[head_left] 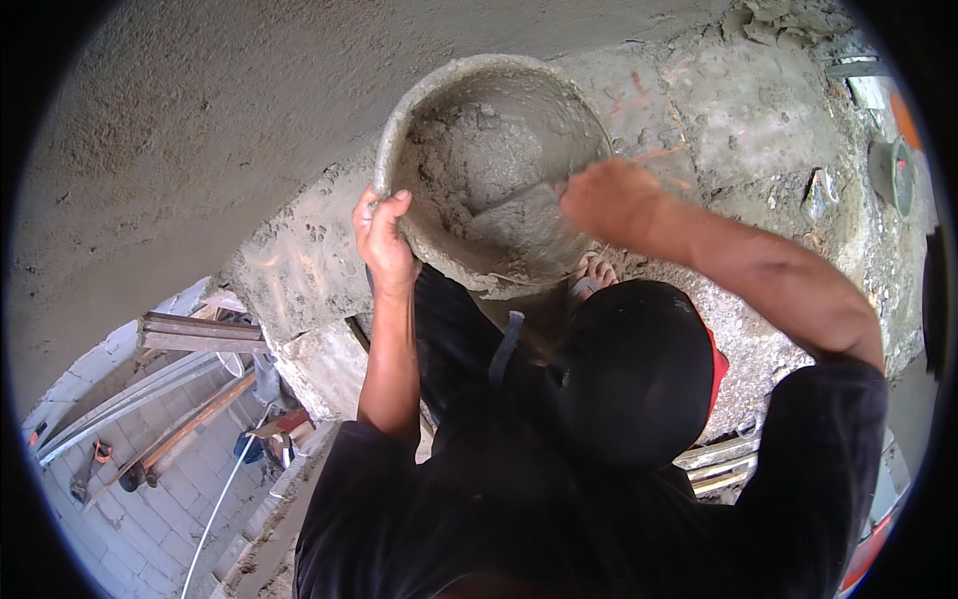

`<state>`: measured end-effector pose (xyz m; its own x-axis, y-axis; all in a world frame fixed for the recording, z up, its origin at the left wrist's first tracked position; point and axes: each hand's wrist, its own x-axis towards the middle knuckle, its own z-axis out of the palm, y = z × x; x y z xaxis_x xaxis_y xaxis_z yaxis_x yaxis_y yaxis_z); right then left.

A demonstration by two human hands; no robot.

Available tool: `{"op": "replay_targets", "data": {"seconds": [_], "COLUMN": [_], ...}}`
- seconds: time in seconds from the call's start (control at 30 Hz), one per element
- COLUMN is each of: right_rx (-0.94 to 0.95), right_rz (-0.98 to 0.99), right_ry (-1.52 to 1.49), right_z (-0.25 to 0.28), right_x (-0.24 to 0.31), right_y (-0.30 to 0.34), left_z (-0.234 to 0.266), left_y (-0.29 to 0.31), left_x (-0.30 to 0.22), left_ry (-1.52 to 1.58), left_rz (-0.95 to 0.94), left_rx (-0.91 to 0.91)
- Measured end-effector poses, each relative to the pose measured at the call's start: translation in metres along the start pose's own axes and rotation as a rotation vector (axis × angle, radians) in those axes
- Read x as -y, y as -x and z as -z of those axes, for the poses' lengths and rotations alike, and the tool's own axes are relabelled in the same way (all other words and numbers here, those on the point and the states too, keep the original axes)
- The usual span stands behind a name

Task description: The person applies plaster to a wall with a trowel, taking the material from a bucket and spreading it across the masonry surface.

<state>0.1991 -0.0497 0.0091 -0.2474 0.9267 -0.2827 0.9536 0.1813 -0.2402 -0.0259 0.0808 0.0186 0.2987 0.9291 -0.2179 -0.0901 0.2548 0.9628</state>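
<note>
Round, mortar-caked bucket [392, 140] sits ahead of the body, mouth up, rough concrete [738, 110] beyond it; what bears its base is hidden. Left hand [389, 238] at the near-left rim: thumb and fingers clamped on the lip. Right hand [607, 203] at the right rim, slightly blurred; its fingers look closed round the grip of a flat trowel [518, 203], whose blade reaches down into the grey mortar [477, 150]. Main risk, as I judge it: tipping. Only the left hand visibly steadies the bucket, so a hard push of the blade against the far wall could twist it out of that hold, more so if the lip is wet and slick. Toes [596, 268] show just beside the near-right wall; a dropped bucket could catch them. Right knuckles lie close to the crusted rim and could scrape there. A heaped blade lifted too fast could shed mortar over the edge.
</note>
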Motion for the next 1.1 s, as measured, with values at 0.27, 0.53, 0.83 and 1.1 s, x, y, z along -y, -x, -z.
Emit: {"op": "replay_targets", "data": {"seconds": [0.27, 0.53, 0.83, 1.1], "right_rx": [0.114, 0.128, 0.156, 0.116], "right_rz": [0.041, -0.083, -0.119, -0.047], "right_ry": [-0.062, -0.536, -0.792, -0.429], "right_z": [0.016, -0.016, -0.011, -0.016], "right_x": [0.018, -0.052, -0.032, -0.019], "right_y": [-0.023, -0.035, -0.02, -0.033], "left_z": [0.007, 0.003, 0.003, -0.002], "left_y": [-0.01, 0.01, 0.003, 0.01], "left_x": [0.003, 0.007, 0.005, 0.004], "left_ry": [-0.202, -0.113, -0.152, -0.093], "left_rz": [-0.025, -0.06, -0.094, -0.126], "left_rx": [0.154, 0.096, 0.164, 0.031]}}
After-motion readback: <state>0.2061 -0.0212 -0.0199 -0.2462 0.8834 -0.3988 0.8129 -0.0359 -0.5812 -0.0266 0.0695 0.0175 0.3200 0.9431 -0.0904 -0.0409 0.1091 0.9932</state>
